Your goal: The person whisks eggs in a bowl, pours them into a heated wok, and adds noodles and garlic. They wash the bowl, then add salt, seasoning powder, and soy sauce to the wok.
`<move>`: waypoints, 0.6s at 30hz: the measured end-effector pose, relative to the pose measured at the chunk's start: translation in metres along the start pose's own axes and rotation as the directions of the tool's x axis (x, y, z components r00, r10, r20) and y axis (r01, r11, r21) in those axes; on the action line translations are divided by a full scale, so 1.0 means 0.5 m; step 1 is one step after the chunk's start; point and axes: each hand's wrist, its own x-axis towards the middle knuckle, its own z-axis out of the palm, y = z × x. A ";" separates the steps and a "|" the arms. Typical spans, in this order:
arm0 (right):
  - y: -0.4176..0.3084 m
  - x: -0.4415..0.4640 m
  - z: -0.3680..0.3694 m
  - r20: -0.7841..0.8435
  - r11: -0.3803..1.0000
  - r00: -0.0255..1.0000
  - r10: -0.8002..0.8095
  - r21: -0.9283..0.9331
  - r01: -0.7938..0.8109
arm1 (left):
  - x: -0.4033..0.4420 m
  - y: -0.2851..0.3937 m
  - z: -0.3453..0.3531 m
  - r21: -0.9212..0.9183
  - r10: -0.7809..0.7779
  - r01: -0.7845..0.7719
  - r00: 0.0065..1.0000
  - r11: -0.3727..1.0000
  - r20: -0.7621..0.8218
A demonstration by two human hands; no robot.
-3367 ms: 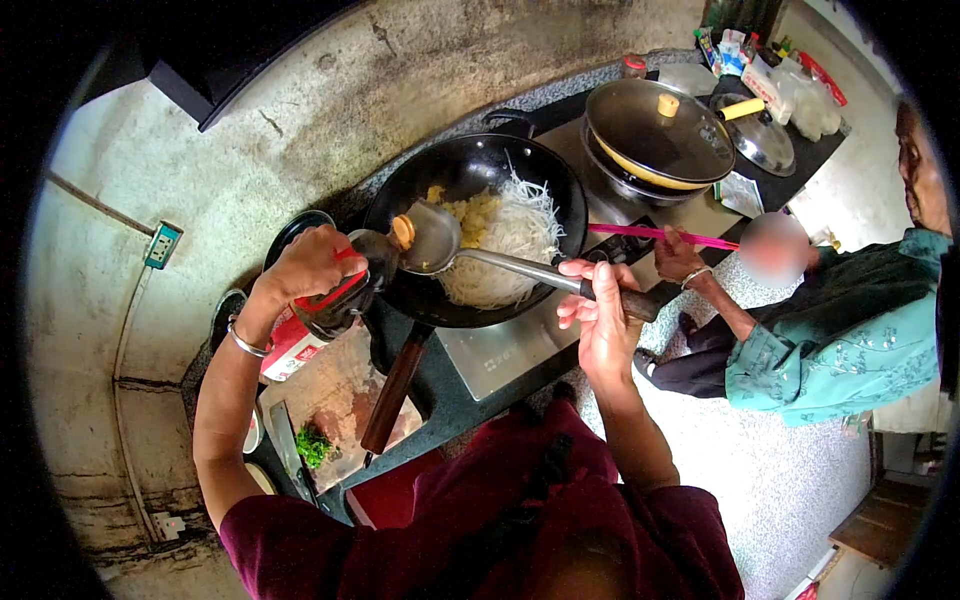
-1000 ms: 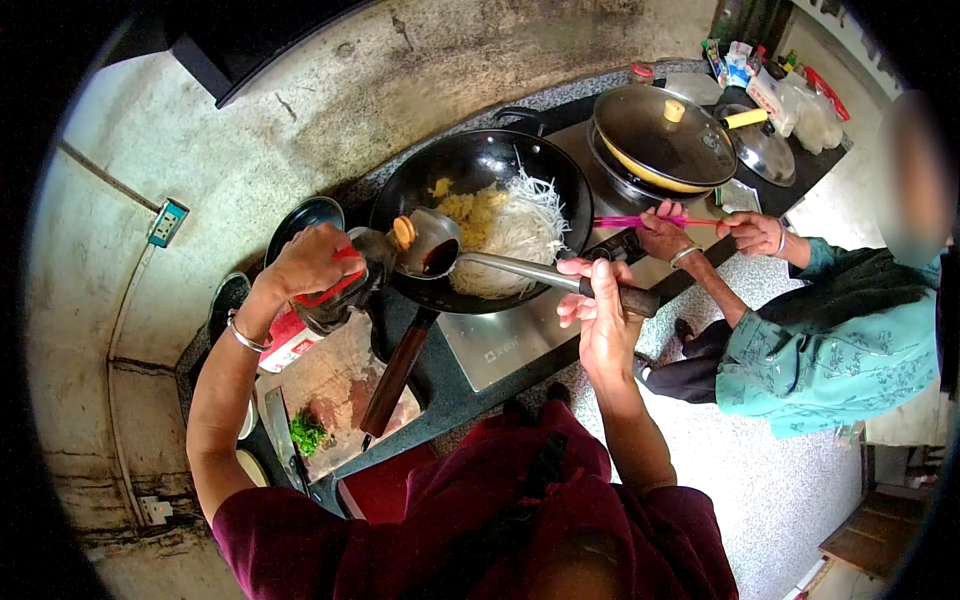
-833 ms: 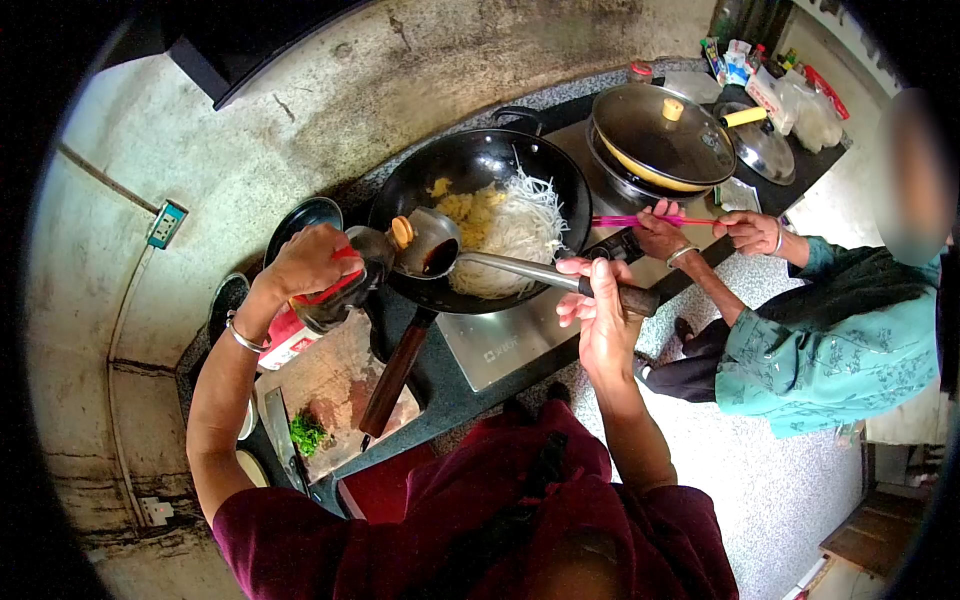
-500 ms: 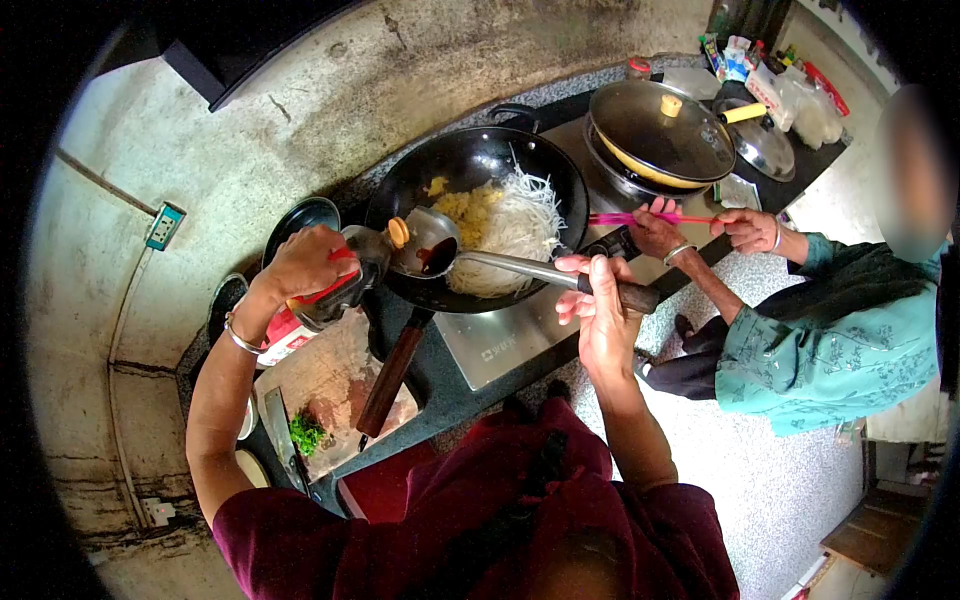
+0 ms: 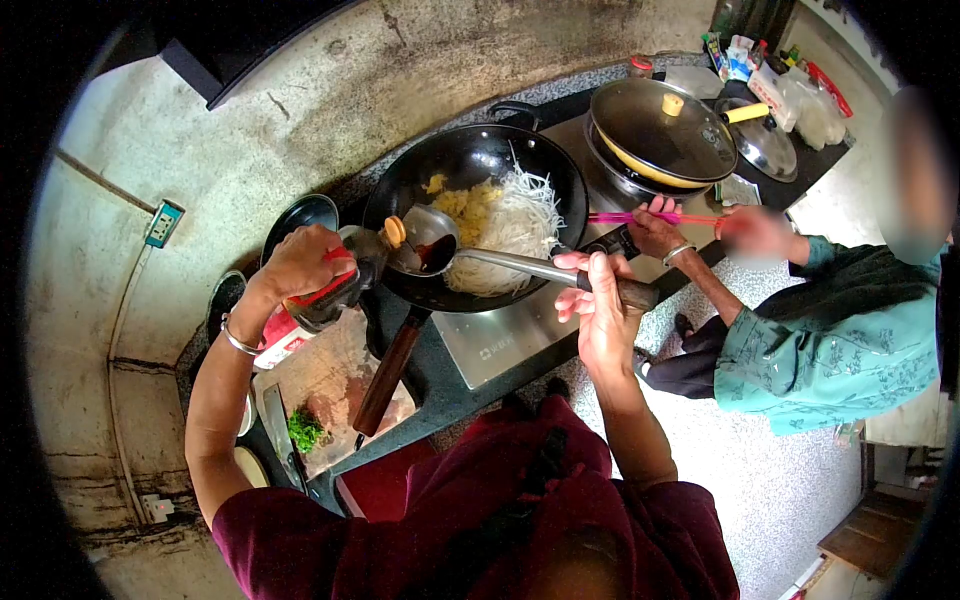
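Observation:
My left hand (image 5: 305, 265) is wrapped around a dark bottle (image 5: 365, 255) with a red label and an orange-tan mouth piece. The bottle is tipped, its mouth right above the bowl of a metal ladle (image 5: 510, 263), where dark brown liquid lies. My right hand (image 5: 605, 315) grips the ladle's dark handle, the fingers partly raised. Under the ladle sits a black wok (image 5: 470, 150). White shreds (image 5: 520, 220) fill its right side, and yellow crumbled food (image 5: 465, 210) lies beside them.
A lidded pan (image 5: 660, 130) stands to the right. Nearby, a person in a teal top (image 5: 790, 365) holds pink-red sticks (image 5: 690, 218). At the lower left, a cutting board (image 5: 345, 375) bears chopped greens (image 5: 305, 428) and a knife (image 5: 278, 420). The wok's wooden handle (image 5: 392, 375) points towards me.

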 end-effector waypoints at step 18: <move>0.009 0.005 0.001 -0.004 1.000 1.000 0.008 0.012 -0.008 | -0.004 0.004 -0.002 -0.007 -0.016 0.016 1.000 1.000 0.001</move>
